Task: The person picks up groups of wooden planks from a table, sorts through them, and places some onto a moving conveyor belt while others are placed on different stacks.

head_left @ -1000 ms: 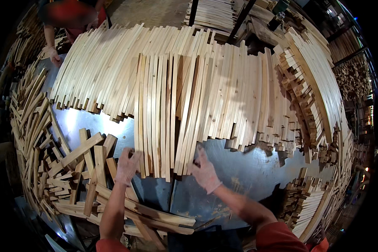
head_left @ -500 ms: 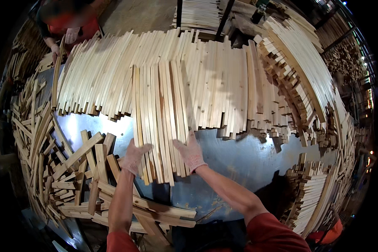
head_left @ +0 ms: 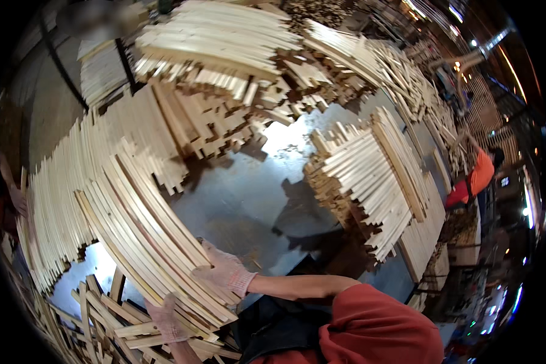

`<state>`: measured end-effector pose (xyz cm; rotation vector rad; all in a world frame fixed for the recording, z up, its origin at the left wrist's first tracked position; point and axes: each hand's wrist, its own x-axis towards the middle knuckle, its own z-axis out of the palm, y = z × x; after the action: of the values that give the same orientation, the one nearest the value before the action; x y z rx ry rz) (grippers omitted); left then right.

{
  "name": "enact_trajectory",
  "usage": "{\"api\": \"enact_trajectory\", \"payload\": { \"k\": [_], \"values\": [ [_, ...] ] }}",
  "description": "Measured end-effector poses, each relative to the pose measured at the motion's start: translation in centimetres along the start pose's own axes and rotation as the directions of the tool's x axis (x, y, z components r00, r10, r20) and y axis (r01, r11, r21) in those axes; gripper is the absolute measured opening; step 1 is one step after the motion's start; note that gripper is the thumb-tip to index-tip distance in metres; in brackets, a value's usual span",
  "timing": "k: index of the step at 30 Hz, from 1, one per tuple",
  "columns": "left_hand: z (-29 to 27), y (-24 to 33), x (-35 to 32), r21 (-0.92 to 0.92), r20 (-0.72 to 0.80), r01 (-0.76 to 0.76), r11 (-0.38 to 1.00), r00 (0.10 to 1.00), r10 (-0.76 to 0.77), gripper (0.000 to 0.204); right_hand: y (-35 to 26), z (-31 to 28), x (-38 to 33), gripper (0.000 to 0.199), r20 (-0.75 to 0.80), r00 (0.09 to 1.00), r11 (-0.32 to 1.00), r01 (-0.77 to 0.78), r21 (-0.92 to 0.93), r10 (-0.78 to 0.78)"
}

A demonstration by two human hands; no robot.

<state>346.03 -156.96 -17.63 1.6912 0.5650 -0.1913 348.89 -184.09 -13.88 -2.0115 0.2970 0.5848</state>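
A bundle of long, pale wooden strips point(head_left: 148, 233) lies side by side between my hands, its far end over the strips behind it. My left hand point(head_left: 167, 318), in a light knitted glove, grips the bundle's near left edge. On the opposite edge my right hand point(head_left: 224, 271), gloved alike, is closed with its thumb lying over the top of the strips. Beyond the bundle spreads a wide row of similar strips point(head_left: 60, 194) on the metal table point(head_left: 236, 206).
Loose wooden offcuts point(head_left: 103, 309) lie jumbled at the lower left. A stack of strips point(head_left: 370, 188) stands to the right, with larger stacks point(head_left: 218, 30) at the back. Another person's hand point(head_left: 19, 200) is at the left edge; a person in orange point(head_left: 480, 173) is far right.
My view has swung to the right, bringing the right-hand stack and the person in orange further into sight. The bundle appears tilted and nearer to me, with both hands still on its edges.
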Motion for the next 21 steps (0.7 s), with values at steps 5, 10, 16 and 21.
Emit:
{"api": "enact_trajectory", "payload": {
  "k": [5,10,16,21],
  "values": [
    [11.2,4.8,-9.5,-0.035,0.201,-0.16,0.986,0.966,0.164,0.069,5.0,-12.0,-11.7,0.095,-0.269,0.961,0.993,0.084,0.089,-0.057],
    [26.0,11.2,-23.4,-0.352,0.375,-0.061,0.934,0.905,0.2,0.061,11.2,-26.0,-23.5,0.098,-0.471,0.876,0.975,0.181,0.126,-0.102],
    [42.3,11.0,-32.9,-0.238,0.588,-0.058,0.97,0.786,0.191,0.052,23.2,-40.7,-31.3,0.112,-0.482,0.876,0.956,0.129,0.262,0.014],
    [54.2,4.3,-35.9,0.082,0.621,-0.04,0.996,0.783,-0.02,0.068,33.1,-49.0,-33.1,0.105,-0.479,0.858,0.98,-0.196,0.03,0.186]
  ]
}}
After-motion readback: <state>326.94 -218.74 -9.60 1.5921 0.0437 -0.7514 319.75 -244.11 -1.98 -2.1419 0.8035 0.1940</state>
